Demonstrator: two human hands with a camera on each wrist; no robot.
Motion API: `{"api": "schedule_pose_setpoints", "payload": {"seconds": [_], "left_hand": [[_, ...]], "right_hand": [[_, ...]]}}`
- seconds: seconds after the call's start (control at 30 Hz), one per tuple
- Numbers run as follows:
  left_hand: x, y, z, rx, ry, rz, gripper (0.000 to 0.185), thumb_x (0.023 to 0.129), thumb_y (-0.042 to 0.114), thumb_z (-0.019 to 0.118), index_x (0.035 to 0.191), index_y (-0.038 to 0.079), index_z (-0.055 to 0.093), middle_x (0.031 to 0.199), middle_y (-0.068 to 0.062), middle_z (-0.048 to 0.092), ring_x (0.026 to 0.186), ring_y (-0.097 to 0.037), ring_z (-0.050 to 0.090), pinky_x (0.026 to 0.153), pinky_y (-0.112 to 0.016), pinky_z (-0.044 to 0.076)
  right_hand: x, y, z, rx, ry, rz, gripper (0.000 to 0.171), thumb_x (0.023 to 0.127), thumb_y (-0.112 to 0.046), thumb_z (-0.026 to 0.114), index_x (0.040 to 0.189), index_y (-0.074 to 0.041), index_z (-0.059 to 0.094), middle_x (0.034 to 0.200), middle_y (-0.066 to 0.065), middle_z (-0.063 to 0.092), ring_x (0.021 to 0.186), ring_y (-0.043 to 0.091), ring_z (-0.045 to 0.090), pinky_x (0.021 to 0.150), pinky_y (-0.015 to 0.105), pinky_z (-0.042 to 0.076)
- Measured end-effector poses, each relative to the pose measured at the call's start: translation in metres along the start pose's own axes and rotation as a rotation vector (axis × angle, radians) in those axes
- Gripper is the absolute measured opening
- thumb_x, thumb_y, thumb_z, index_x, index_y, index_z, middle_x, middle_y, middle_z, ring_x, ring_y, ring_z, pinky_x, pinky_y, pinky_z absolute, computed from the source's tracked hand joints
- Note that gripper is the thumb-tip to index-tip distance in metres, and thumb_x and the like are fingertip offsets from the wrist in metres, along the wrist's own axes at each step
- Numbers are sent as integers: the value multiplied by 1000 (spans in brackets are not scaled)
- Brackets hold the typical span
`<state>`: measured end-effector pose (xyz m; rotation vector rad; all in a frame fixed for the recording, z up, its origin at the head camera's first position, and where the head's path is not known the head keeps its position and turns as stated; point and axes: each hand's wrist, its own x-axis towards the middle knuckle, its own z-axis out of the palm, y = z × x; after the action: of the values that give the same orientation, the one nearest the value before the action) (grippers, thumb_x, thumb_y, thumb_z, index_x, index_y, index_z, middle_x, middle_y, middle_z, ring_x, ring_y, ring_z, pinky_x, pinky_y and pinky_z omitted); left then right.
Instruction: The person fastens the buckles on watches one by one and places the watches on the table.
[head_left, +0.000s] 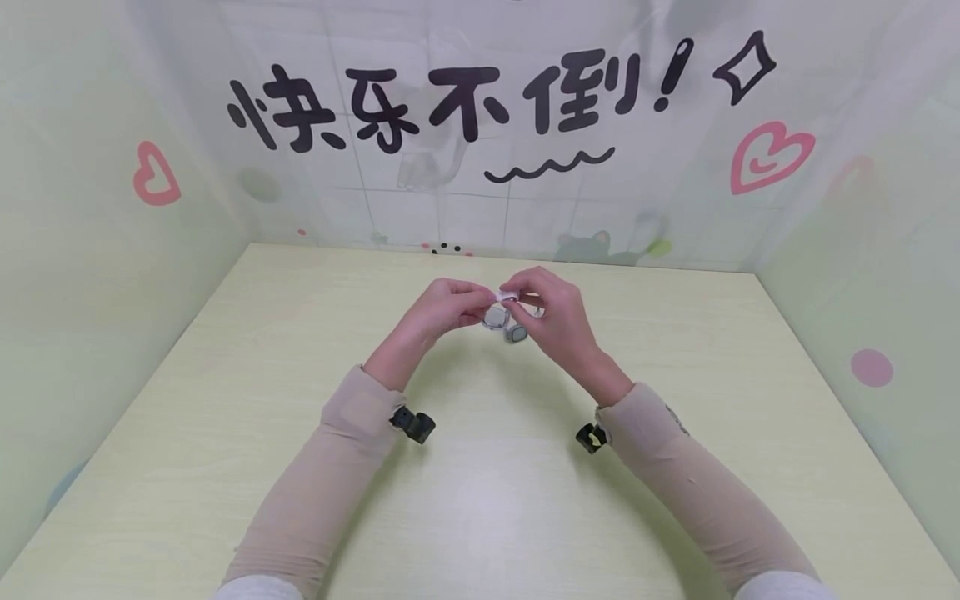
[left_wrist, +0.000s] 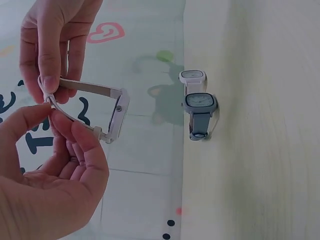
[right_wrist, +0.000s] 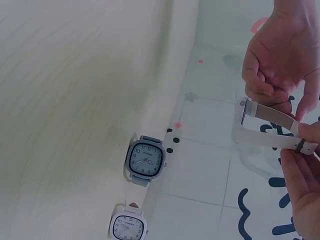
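Observation:
Both hands hold a white wristwatch (left_wrist: 118, 119) above the table, its strap (right_wrist: 265, 138) bent round into a loop. At the buckle (right_wrist: 300, 145), where the strap ends come together, the left hand (head_left: 452, 302) pinches the strap between thumb and forefinger. The right hand (head_left: 551, 310) grips the strap there too, thumb against fingers. The watch case hangs away from the fingertips, on the table side. Beyond the hands, a grey-blue watch (right_wrist: 146, 159) and another white watch (right_wrist: 128, 226) stand on the table side by side, straps fastened and dials showing.
The pale wood table (head_left: 480, 500) meets printed wall sheets at its back and sides. Dark lettering (head_left: 465, 100) and pink hearts (head_left: 772, 157) mark the sheets. Black camera mounts (head_left: 414, 423) jut inward from both wrists.

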<state>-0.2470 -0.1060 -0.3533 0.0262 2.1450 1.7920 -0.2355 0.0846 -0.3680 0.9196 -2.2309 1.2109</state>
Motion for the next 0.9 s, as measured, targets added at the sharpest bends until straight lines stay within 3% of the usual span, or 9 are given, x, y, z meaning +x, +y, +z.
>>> {"api": "schedule_pose_setpoints", "payload": {"seconds": [0.17, 0.33, 0.57, 0.9], "left_hand": [[-2, 2, 1, 75, -4, 21, 35, 97, 18, 58, 122, -6, 64, 113, -16, 66, 91, -13, 61, 101, -34, 54], [-2, 2, 1, 136, 6, 34, 34, 97, 19, 56, 121, -5, 65, 118, -21, 64, 90, -13, 60, 100, -34, 54], [-3, 2, 0, 176, 34, 50, 34, 95, 20, 55, 117, -3, 66, 100, -7, 65, 90, -15, 59, 97, -33, 55], [-2, 0, -6, 188, 39, 48, 34, 91, 15, 50, 115, -4, 65, 97, -5, 61, 87, -12, 57, 94, -29, 56]], "right_hand": [[1, -1, 2, -56, -54, -23, 21, 85, -3, 77, 105, 0, 72, 101, 12, 74, 92, 22, 71, 82, 32, 62], [1, -2, 4, -88, -47, -52, 17, 86, -6, 77, 102, -1, 74, 96, 10, 76, 86, 20, 72, 79, 32, 62], [0, -2, 4, -108, -19, -68, 15, 86, -8, 77, 100, -2, 76, 95, 9, 76, 86, 20, 73, 78, 33, 62], [-1, -2, 3, -99, -14, -44, 16, 85, -6, 77, 101, -2, 76, 97, 10, 76, 90, 21, 73, 80, 32, 62]]}}
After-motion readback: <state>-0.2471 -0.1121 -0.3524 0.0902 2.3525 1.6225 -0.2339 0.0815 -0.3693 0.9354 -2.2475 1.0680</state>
